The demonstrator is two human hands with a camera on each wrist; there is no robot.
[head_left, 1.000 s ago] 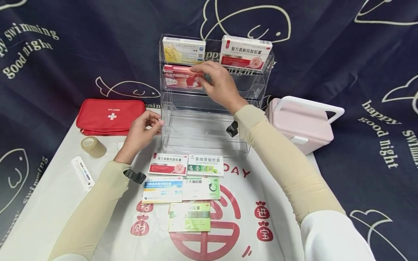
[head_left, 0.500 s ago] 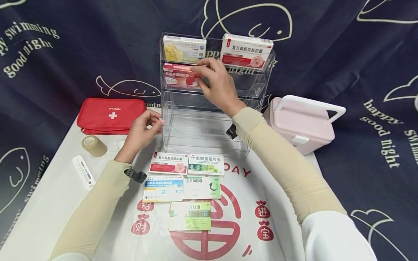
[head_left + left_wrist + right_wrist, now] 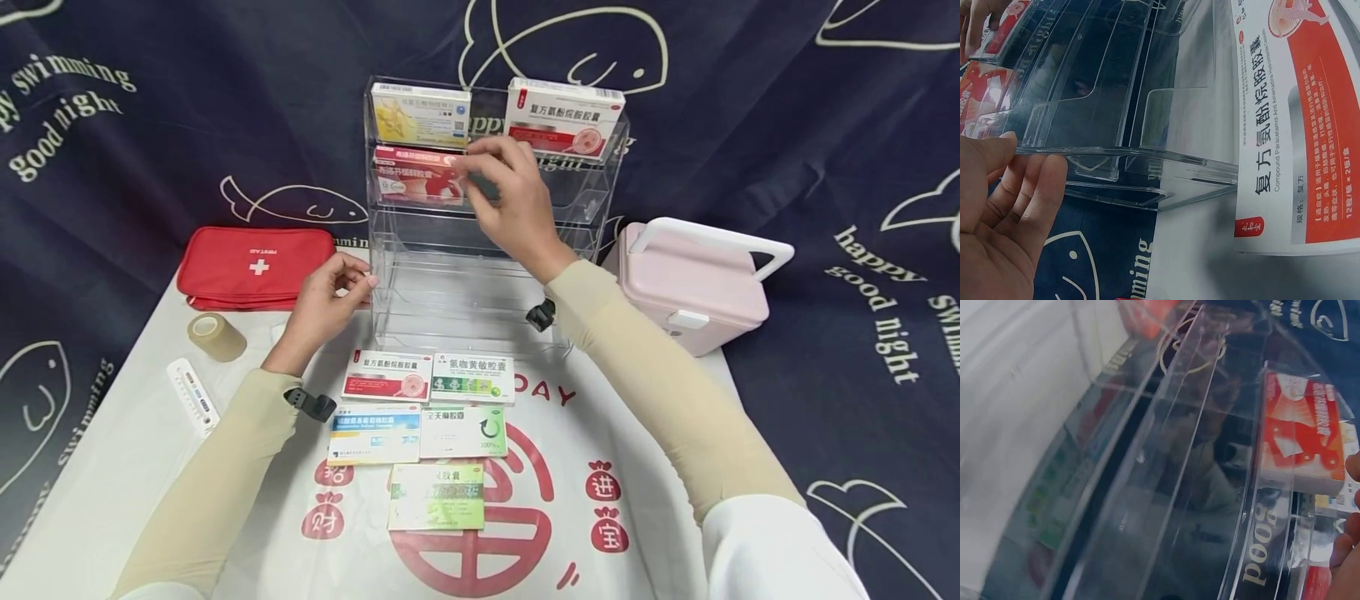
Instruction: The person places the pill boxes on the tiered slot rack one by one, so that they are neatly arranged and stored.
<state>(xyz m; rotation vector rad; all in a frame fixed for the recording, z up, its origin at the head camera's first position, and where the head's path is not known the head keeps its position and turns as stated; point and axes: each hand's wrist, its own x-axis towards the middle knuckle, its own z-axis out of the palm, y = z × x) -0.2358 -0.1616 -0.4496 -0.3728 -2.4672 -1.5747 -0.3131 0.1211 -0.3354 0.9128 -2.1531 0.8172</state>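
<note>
A clear display rack [image 3: 465, 287] stands upright at the back of the table. My left hand [image 3: 322, 308] pinches its left side panel, thumb on one face and fingers on the other in the left wrist view. In the rack's second tier, at the left, sits a red medicine box [image 3: 414, 177]. My right hand [image 3: 517, 196] is just right of that box, its fingers loosely bent and holding nothing. The right wrist view shows a gap between the fingertips [image 3: 1342, 547] and the red box [image 3: 1304, 434]. Above, the top tier holds a yellow-white box [image 3: 422, 117] and a red-white box [image 3: 564, 121].
Several medicine boxes lie flat before the rack, among them a blue-white box [image 3: 375, 435] and a green box [image 3: 437, 498]. On the left are a red first-aid pouch [image 3: 258, 267], a tan bandage roll [image 3: 216, 337] and a thermometer [image 3: 191, 396]. A pink case [image 3: 690, 283] stands right.
My right hand has let go of the red box and drawn slightly to the right. The box stays in the second tier. My left hand keeps its grip on the rack's side.
</note>
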